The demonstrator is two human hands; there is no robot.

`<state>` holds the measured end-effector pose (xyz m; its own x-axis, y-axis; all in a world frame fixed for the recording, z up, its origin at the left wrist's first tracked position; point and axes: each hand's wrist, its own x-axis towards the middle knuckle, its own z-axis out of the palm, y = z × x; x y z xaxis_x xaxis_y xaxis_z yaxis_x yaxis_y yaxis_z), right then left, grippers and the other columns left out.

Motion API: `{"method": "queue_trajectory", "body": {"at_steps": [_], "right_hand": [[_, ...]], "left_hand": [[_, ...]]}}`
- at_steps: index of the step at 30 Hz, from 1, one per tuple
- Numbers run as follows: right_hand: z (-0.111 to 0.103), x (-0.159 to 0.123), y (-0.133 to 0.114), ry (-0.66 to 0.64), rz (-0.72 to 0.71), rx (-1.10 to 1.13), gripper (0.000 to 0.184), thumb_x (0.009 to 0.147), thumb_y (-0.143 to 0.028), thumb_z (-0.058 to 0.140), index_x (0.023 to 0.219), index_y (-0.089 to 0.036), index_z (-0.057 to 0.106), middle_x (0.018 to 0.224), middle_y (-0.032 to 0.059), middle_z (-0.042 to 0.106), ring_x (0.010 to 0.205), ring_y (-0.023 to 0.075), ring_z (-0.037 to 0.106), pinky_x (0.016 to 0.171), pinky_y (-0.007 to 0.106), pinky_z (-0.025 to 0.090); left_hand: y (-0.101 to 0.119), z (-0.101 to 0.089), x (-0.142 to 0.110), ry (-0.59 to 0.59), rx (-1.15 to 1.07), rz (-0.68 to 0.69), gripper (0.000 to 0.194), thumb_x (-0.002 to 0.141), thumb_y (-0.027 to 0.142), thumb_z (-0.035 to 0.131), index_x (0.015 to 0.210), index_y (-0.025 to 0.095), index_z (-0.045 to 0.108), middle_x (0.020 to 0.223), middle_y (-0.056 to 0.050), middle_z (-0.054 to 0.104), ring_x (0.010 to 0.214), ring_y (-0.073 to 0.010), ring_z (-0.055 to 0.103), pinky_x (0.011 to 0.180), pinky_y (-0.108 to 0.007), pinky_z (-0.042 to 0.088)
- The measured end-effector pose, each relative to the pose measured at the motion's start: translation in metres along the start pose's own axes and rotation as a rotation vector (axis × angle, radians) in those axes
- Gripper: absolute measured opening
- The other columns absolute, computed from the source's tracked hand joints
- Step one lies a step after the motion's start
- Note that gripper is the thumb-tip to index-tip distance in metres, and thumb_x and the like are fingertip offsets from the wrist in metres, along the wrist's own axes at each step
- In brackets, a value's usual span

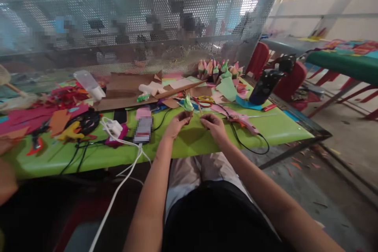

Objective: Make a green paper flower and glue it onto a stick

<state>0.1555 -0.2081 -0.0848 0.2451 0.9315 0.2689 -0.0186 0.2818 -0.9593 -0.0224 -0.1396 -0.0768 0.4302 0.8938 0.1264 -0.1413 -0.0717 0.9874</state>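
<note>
My left hand [177, 123] is closed on a small paper ice-cream cone [188, 106], brown below with a green top, held upright over the green table [274, 128]. My right hand [215, 125] sits just to its right, fingers curled in a pinch; what they hold is too small to make out. A thin stick [200, 109] lies between the two hands. A pink glue gun [243, 121] with a black cord rests right of my right hand. Several finished paper cones [218, 70] stand at the back.
Coloured paper scraps [44, 110], brown cardboard [126, 88], a white charger and cable [113, 128], a phone [143, 129], scissors [205, 100] and a black bottle [262, 86] crowd the table. A perforated metal screen [141, 19] stands behind. Red chairs [291, 80] are at right.
</note>
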Motion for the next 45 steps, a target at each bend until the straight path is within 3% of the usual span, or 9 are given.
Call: {"method": "queue_trajectory", "body": {"at_steps": [6, 12, 17, 24, 35, 41, 45], "right_hand": [[-0.002, 0.017, -0.017, 0.021, -0.110, -0.052, 0.025, 0.072, -0.042, 0.074, 0.086, -0.021, 0.071, 0.074, -0.0006, 0.064, 0.063, 0.0131, 0.050, 0.058, 0.027, 0.040], [-0.007, 0.036, -0.040, -0.106, -0.273, -0.316, 0.016, 0.078, -0.034, 0.071, 0.086, -0.021, 0.074, 0.076, 0.0008, 0.068, 0.068, 0.0154, 0.055, 0.065, 0.028, 0.043], [-0.007, 0.038, -0.051, -0.161, -0.326, -0.473, 0.009, 0.080, -0.027, 0.068, 0.081, -0.022, 0.075, 0.081, 0.0024, 0.072, 0.071, 0.0173, 0.058, 0.067, 0.029, 0.044], [-0.009, 0.038, -0.055, -0.202, -0.392, -0.572, 0.005, 0.080, -0.020, 0.067, 0.079, -0.021, 0.072, 0.081, 0.0036, 0.072, 0.078, 0.0198, 0.063, 0.073, 0.030, 0.047], [-0.011, 0.032, -0.054, -0.170, -0.405, -0.600, 0.006, 0.080, -0.018, 0.065, 0.076, -0.022, 0.067, 0.081, 0.0039, 0.071, 0.077, 0.0199, 0.062, 0.073, 0.030, 0.047], [-0.008, 0.028, -0.057, -0.173, -0.385, -0.528, 0.005, 0.080, -0.021, 0.067, 0.081, -0.022, 0.072, 0.082, 0.0033, 0.071, 0.069, 0.0178, 0.059, 0.066, 0.029, 0.046], [-0.006, 0.029, -0.056, -0.184, -0.386, -0.557, 0.007, 0.080, -0.021, 0.067, 0.081, -0.023, 0.074, 0.085, 0.0046, 0.074, 0.074, 0.0200, 0.062, 0.070, 0.031, 0.048]], "left_hand": [[0.003, 0.004, -0.002, -0.041, 0.016, -0.029, 0.048, 0.065, 0.048, 0.089, 0.099, 0.015, 0.077, 0.095, -0.007, 0.075, 0.078, -0.0144, 0.056, 0.073, -0.027, 0.042], [0.004, 0.003, -0.004, -0.091, 0.031, -0.071, 0.048, 0.065, 0.045, 0.089, 0.102, 0.016, 0.078, 0.099, -0.008, 0.076, 0.085, -0.0178, 0.061, 0.080, -0.030, 0.043], [0.004, 0.002, -0.005, -0.132, 0.016, -0.072, 0.048, 0.066, 0.046, 0.089, 0.102, 0.016, 0.077, 0.100, -0.009, 0.076, 0.095, -0.0229, 0.064, 0.087, -0.034, 0.044], [0.002, 0.003, -0.006, -0.140, 0.008, -0.081, 0.048, 0.063, 0.045, 0.091, 0.099, 0.017, 0.078, 0.098, -0.008, 0.077, 0.091, -0.0209, 0.062, 0.086, -0.033, 0.045], [-0.001, 0.003, -0.005, -0.151, -0.026, -0.091, 0.050, 0.061, 0.043, 0.092, 0.101, 0.017, 0.078, 0.102, -0.008, 0.076, 0.092, -0.0203, 0.061, 0.088, -0.033, 0.044], [-0.001, 0.002, -0.005, -0.122, -0.002, -0.067, 0.052, 0.063, 0.049, 0.090, 0.102, 0.018, 0.076, 0.100, -0.008, 0.074, 0.091, -0.0201, 0.061, 0.087, -0.034, 0.044], [-0.002, 0.002, -0.005, -0.124, -0.003, -0.050, 0.051, 0.065, 0.047, 0.090, 0.103, 0.017, 0.076, 0.099, -0.007, 0.073, 0.089, -0.0193, 0.060, 0.085, -0.033, 0.044]]}}
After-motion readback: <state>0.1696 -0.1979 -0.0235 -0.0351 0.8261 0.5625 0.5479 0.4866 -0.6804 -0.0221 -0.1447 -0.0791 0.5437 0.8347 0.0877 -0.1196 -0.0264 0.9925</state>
